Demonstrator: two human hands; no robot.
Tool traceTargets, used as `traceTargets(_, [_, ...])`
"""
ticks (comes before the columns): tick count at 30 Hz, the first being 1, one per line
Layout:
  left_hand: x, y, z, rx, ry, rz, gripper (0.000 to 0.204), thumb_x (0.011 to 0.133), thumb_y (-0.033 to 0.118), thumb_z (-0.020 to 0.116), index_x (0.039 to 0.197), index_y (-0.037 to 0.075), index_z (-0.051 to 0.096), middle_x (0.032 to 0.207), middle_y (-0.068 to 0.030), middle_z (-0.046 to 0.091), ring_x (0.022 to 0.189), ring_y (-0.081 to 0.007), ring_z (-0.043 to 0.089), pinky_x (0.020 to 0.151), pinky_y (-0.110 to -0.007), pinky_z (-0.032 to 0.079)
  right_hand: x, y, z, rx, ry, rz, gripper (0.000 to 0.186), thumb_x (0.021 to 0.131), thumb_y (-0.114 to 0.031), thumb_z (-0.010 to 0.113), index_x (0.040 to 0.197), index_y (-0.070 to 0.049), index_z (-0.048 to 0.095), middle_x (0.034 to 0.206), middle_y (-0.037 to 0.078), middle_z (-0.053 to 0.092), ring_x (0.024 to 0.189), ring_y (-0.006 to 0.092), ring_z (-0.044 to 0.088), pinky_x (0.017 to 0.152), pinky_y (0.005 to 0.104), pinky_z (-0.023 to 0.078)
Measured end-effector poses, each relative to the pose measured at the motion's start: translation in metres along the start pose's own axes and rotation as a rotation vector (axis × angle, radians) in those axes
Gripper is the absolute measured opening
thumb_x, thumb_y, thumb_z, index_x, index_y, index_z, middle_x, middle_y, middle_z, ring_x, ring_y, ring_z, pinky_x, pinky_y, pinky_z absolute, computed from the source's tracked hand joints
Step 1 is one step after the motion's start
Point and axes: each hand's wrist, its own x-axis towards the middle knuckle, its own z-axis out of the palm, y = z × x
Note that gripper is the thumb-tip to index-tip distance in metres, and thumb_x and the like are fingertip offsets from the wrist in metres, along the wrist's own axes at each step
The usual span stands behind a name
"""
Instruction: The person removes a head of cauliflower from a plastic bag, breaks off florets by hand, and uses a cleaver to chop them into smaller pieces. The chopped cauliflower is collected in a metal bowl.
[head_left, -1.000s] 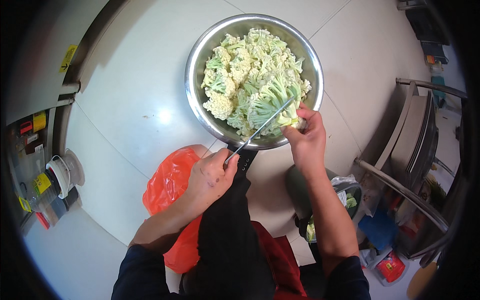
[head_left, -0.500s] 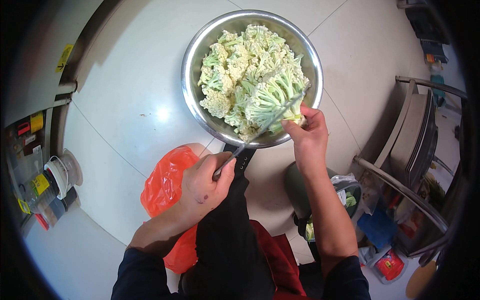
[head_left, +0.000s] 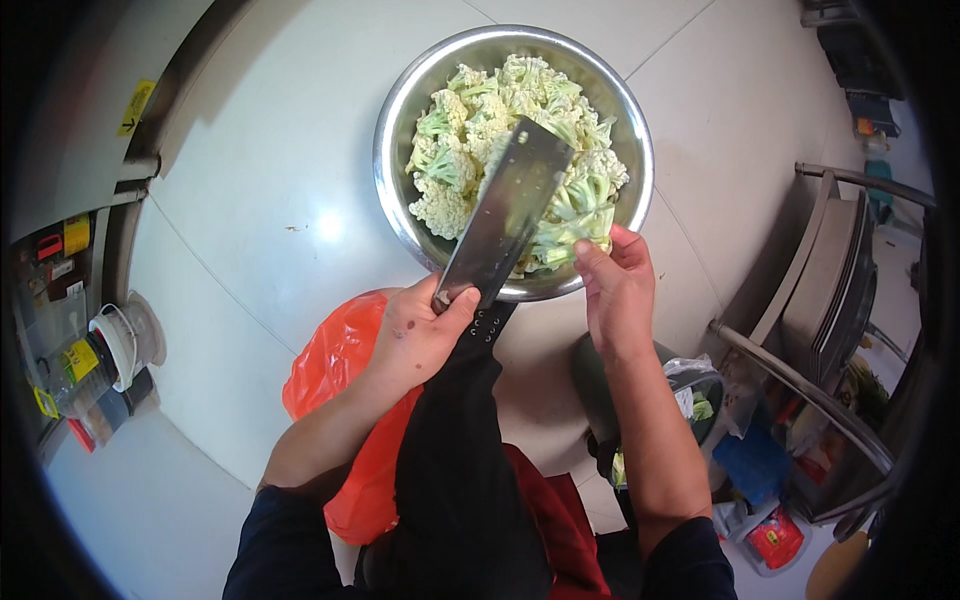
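A round steel bowl (head_left: 388, 150) on the floor holds a heap of pale cauliflower florets (head_left: 445, 207). My left hand (head_left: 425, 332) is closed round the lower end of a cleaver (head_left: 508, 210). Its broad dark blade lies flat to view over the bowl and hides part of the florets. At the bowl's near right rim, my right hand (head_left: 618, 290) pinches a piece of cauliflower (head_left: 580, 222) by its stem end, with the thumb on top. The blade's edge is close to this piece; whether they touch I cannot tell.
A red plastic bag (head_left: 335, 360) lies left of my leg. Right of my leg stands a dark green bin (head_left: 590, 385) with leaves in it. A metal rack (head_left: 800, 390) lines the right side, and a white bucket (head_left: 120, 345) stands by a shelf at the left.
The cleaver has turned from edge-on to showing its broad side, and its tip has swung left and up. My right hand still holds the cauliflower, of which less shows.
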Motion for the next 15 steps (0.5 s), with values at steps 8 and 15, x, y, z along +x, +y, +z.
traceTargets(8, [-0.006,0.017,-0.009,0.281,0.161,0.175,0.021,0.104,0.020,0.072,0.096,0.000,0.068,0.070,-0.0125,0.064,0.057,-0.0232,0.061,0.057,-0.037,0.048,0.000,-0.005,-0.003,0.158,-0.022,0.046,0.033,0.098,-0.003,0.074,0.128,-0.005,0.058,0.122,0.008,0.071,0.110,0.0183,0.067,0.100,0.0347,0.055])
traceTargets(15, [-0.026,0.022,0.001,0.325,0.173,0.266,0.019,0.103,0.017,0.074,0.096,0.000,0.069,0.070,-0.0133,0.064,0.059,-0.0206,0.064,0.058,-0.037,0.050,0.001,-0.001,0.001,0.336,-0.019,0.089,0.035,0.099,-0.005,0.074,0.131,-0.005,0.060,0.127,0.005,0.070,0.114,0.0160,0.065,0.101,0.0316,0.053])
